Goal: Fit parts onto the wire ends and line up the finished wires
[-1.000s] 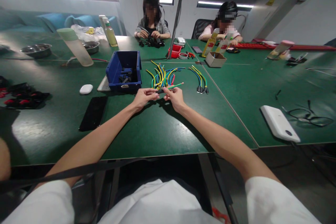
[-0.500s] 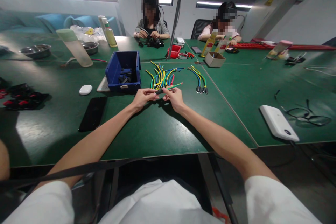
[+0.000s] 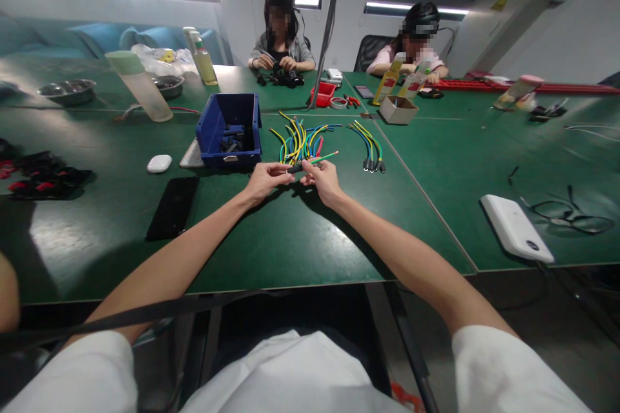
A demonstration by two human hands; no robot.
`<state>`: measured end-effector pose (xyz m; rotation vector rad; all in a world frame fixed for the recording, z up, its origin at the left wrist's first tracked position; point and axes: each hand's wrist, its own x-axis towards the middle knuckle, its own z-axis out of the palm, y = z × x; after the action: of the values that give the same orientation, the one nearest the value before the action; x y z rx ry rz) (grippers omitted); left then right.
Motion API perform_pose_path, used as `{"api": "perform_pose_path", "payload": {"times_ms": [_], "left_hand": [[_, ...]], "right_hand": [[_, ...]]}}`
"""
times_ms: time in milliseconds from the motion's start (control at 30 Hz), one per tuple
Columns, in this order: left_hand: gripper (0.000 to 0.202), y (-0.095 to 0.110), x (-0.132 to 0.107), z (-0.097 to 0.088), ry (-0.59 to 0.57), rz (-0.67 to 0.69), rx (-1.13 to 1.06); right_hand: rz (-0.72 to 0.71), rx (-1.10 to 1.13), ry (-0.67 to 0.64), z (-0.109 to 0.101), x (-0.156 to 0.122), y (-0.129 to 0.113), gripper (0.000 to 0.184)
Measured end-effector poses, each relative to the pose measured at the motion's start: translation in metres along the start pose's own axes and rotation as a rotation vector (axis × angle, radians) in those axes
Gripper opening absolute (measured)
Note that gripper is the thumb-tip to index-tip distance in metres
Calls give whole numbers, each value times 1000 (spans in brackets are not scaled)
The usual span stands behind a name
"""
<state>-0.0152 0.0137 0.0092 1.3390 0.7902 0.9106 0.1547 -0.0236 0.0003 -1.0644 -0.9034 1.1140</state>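
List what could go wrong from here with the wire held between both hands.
1. The left hand and right hand pinch the green wire and a small black piece only at the fingertips; the piece may slip and drop onto the green table.
2. The wire's free end points into the loose wire pile just behind, so it might snag or drag others.
3. The blue bin sits close to the left hand; a sideways move might bump it.

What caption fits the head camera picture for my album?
Left hand and right hand pinch a green wire by a blue bin.
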Motion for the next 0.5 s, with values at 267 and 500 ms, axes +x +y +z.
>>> {"api": "perform_pose_path", "payload": {"times_ms": [267, 500], "left_hand": [[50, 0, 0, 1, 11, 5, -11], [52, 0, -1, 3, 32, 19, 8]], "right_hand": [[-4, -14, -30, 0, -1, -2, 43], [-5, 6, -9, 1, -1, -1, 42]]}}
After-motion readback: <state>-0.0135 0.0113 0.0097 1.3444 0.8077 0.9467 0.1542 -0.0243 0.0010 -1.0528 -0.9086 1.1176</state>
